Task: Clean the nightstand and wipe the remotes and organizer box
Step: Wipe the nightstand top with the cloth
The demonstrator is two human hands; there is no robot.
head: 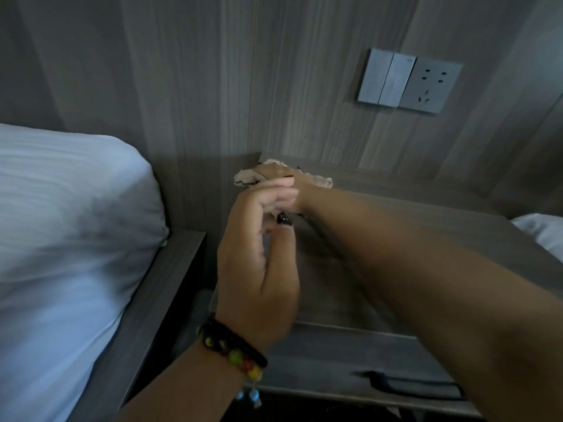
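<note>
From the head view, a white pillow (67, 226) bulges on the bed to the left of the hands, soft and faintly creased, resting against a grey wood-grain bed frame (152, 300). Behind the hands rises a wall panel (213, 86) of the same streaked grey laminate, and up to the right of them sit a flat double switch (386, 77) and a socket plate (429, 86), both smooth grey rectangles. A corner of white bedding (545, 233) shows at the far right.

The nightstand surface (380, 208) lies under both arms, matte grey with a fine grain. The right hand (278, 175) reaches to its far left corner, fingers bent down over a crumpled beige cloth (320, 181) and pressing it on the surface beside the wall; the cloth's ragged edges stick out on both sides of the hand. The left hand (259, 254) hovers nearer, edge-on, fingers straight and together, holding nothing, its fingertips just at the right wrist and partly hiding it. A dark-nailed thumb shows there. A bracelet (234, 351) of black and coloured beads circles the left wrist. A dark cord (411, 385) lies on the lower ledge beneath the right forearm.
</note>
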